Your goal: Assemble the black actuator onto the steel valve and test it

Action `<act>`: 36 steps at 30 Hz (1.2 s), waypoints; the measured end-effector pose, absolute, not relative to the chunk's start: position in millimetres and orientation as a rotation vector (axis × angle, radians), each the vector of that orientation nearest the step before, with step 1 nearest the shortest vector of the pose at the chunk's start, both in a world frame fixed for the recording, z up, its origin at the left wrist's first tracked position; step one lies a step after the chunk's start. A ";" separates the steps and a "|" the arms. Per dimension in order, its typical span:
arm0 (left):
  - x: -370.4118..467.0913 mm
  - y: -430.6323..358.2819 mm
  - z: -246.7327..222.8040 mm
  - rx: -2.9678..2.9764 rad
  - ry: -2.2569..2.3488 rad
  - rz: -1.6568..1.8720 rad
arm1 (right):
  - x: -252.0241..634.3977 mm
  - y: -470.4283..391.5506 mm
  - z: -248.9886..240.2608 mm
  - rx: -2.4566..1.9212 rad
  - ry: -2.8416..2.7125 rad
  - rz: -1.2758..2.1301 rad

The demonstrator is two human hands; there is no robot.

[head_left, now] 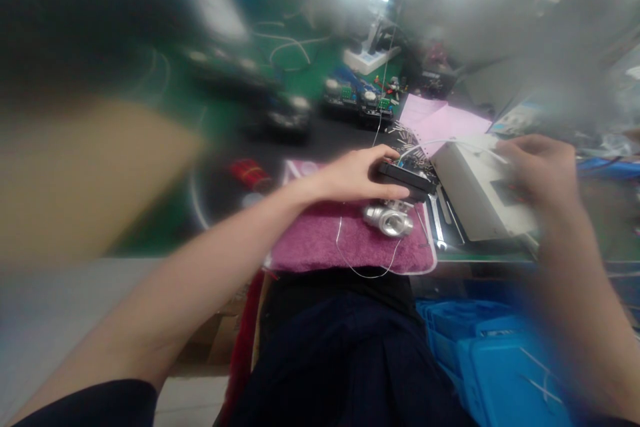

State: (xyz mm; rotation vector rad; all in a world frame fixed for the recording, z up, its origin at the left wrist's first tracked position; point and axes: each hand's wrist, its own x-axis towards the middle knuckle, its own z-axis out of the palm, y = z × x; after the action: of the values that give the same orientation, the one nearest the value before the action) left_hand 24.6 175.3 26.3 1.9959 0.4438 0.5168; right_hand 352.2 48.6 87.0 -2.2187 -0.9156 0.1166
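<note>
My left hand (367, 175) grips a black box-like part (407, 179) between thumb and fingers. This part sits on top of a silver metal valve body (389, 220), over a purple towel (320, 247). A thin pale wire (367, 275) loops across the towel. My right hand (540, 163) is raised at the right, beside a cream-coloured box (480, 190); a white cable (455, 141) runs from the black part towards its fingers. Those fingers look curled but blurred, and what they hold is hard to make out.
Wrenches (439, 223) lie right of the towel. Behind are loose screws (403, 137), pink paper (443, 120), circuit assemblies (357, 97) and a white power strip (371, 60). Red-handled items (250, 175) lie left. Blue bins (500, 360) stand below the table edge.
</note>
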 end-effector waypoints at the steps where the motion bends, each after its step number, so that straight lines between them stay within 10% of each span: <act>1: 24.7 175.2 26.3 1.991 0.444 0.518 | 352.3 48.2 86.8 -2.216 -0.918 0.114; 36: 23.9 176.4 26.3 2.066 0.448 0.515 | 335.4 49.2 95.1 -2.230 -0.903 0.044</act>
State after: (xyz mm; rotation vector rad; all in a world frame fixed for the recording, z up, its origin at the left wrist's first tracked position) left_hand 23.9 176.4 26.3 2.0661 0.4482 0.5155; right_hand 335.4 49.2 95.1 -2.2297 -0.9029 0.0439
